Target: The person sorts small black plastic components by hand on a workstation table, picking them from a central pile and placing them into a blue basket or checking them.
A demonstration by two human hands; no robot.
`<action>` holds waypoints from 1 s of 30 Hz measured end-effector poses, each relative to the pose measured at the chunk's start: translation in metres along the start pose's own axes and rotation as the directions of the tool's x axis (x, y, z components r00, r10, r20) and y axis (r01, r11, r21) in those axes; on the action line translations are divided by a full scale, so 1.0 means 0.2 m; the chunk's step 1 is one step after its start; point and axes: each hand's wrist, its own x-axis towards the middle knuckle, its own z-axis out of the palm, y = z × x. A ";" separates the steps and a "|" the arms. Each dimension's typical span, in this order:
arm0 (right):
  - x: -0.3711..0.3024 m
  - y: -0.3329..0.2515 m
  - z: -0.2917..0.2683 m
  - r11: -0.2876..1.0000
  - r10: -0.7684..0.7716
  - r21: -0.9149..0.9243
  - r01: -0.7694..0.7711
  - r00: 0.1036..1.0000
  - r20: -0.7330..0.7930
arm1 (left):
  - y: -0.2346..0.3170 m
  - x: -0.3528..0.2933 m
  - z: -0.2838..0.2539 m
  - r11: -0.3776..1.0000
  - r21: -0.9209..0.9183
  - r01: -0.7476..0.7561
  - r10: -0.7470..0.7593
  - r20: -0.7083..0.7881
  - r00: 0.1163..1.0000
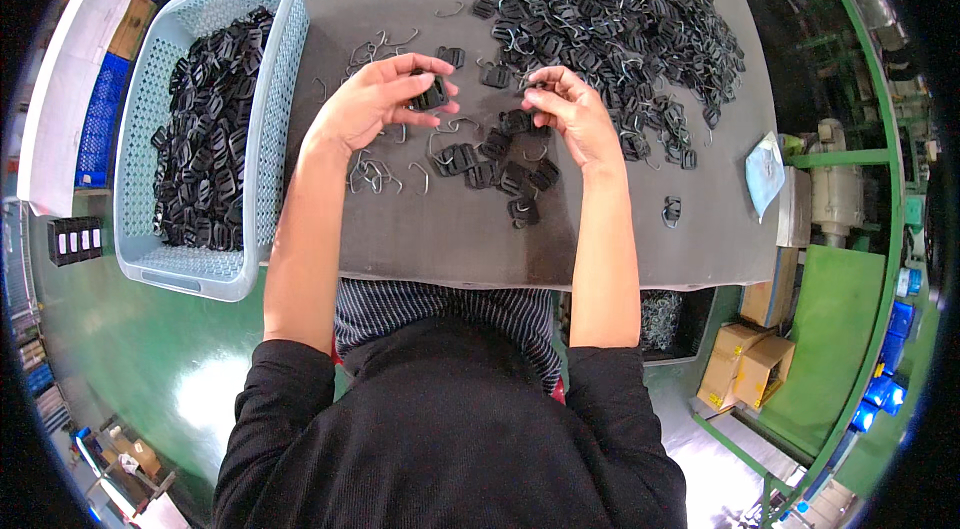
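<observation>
A black plastic buckle sits in the curled fingers of my left hand, just above the grey table. My right hand is closed in a pinch at the edge of the big pile; a small dark piece shows at its fingertips, too little of it to name. Below and between the hands lie several loose black buckles. Bent metal wire hooks are scattered beside and under my left hand. Toward the far right spreads a large heap of black buckles, with wire hooks showing among them.
At the left stands a light blue plastic basket part filled with black buckles. One buckle lies apart near the table's right front. A pale blue packet rests at the right edge. Cardboard boxes stand on the floor.
</observation>
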 end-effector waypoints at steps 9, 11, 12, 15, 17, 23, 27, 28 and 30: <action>0.13 -0.10 0.03 0.961 0.057 0.259 -0.099 0.985 0.165 | -0.07 0.15 -0.08 0.971 -0.239 0.016 -0.070 -0.218 0.973; 0.18 -0.10 0.02 0.989 0.124 0.063 -0.131 0.987 0.106 | -0.05 0.17 -0.05 0.958 -0.287 -0.016 -0.039 -0.184 0.982; 0.21 -0.08 0.03 0.959 0.128 -0.253 -0.127 0.992 -0.014 | -0.04 0.17 -0.05 0.950 -0.311 -0.030 -0.023 -0.167 0.986; 0.20 -0.05 0.14 0.472 -0.213 -0.881 0.000 0.970 -0.115 | 0.00 0.12 -0.01 0.972 -0.220 -0.081 0.061 -0.096 0.993; 0.18 -0.05 0.19 0.288 -0.249 -0.957 0.015 0.967 -0.060 | 0.00 0.12 0.00 0.990 0.141 -0.026 0.050 -0.168 0.984; 0.12 -0.07 0.13 0.625 -0.042 -0.781 0.009 0.999 -0.023 | -0.03 0.07 0.10 0.483 0.856 -0.183 0.508 -0.103 0.855; -0.05 -0.10 0.06 0.997 0.021 0.074 -0.027 0.997 0.068 | 0.02 0.02 0.07 0.802 0.589 -0.102 0.301 -0.250 0.920; -0.08 -0.11 0.06 0.985 0.004 0.172 -0.012 0.999 0.045 | 0.00 0.02 0.07 0.818 0.569 -0.081 0.258 -0.238 0.937; -0.05 -0.07 0.02 0.994 0.076 -0.083 -0.074 0.997 0.020 | -0.02 0.01 0.07 0.848 0.529 -0.036 0.171 -0.209 0.963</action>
